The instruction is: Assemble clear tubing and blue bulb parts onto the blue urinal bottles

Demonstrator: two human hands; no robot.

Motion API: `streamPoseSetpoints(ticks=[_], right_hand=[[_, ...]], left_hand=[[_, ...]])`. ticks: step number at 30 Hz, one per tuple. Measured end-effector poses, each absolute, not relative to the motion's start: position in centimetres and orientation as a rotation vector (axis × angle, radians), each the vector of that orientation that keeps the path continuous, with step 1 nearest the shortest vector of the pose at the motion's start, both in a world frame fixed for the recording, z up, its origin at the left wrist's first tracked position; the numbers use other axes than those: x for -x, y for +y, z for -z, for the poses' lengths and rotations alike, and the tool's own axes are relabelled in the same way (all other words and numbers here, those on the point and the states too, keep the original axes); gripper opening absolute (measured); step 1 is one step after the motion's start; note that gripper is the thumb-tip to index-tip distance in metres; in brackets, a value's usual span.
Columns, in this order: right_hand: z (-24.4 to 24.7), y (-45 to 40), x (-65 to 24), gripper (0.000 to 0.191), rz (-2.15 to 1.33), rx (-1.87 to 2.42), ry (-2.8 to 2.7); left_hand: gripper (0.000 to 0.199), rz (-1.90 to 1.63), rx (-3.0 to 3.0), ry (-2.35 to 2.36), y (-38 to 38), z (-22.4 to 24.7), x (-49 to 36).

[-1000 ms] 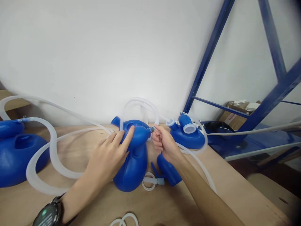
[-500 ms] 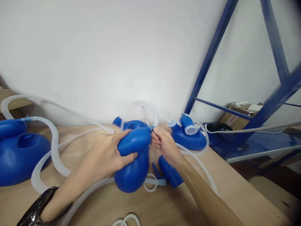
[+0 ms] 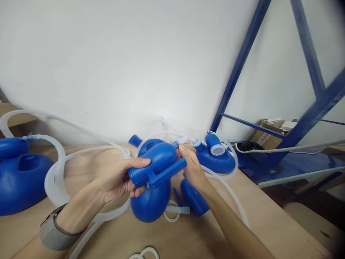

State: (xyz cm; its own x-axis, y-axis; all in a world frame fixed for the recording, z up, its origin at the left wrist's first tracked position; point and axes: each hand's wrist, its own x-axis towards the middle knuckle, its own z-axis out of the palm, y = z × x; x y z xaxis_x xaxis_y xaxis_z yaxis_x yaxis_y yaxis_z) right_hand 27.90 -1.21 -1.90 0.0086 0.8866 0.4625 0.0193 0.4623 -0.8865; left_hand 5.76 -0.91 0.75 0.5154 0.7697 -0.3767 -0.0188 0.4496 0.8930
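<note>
My left hand [image 3: 115, 181] is wrapped round the wide open end of a blue plastic piece [image 3: 159, 158], which has a narrow side arm pointing right. At the piece's far tip, my right hand [image 3: 188, 158] has its fingers closed around the joint with a clear tube [image 3: 183, 139]. Directly beneath the piece, a round blue bottle [image 3: 151, 203] stands on the table, its upper part partly covered. Another blue piece [image 3: 194, 198] lies beside my right wrist, near a light blue connector [image 3: 185, 210].
Blue bottles [image 3: 24, 183] with looping clear tubes [image 3: 60, 162] are at the left. Another blue bottle [image 3: 215, 161] sits at the right of the wooden table [image 3: 272, 212]. Beyond it rises a blue metal rack [image 3: 239, 68] beside a cardboard box [image 3: 265, 138].
My left hand has turned the blue piece over, bringing its open end and side arm into view. The tube loop above it has dropped lower. My right hand stays at the tip.
</note>
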Motion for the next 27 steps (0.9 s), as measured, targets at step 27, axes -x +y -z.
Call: streamPoseSetpoints(ticks=[27], right_hand=[[-1.9, -2.6, -29.1, 0.034, -1.362, 0.441, -0.454]], left_hand=[[0.056, -0.430, -0.779, 0.837, -7.0, 0.3, -10.3]])
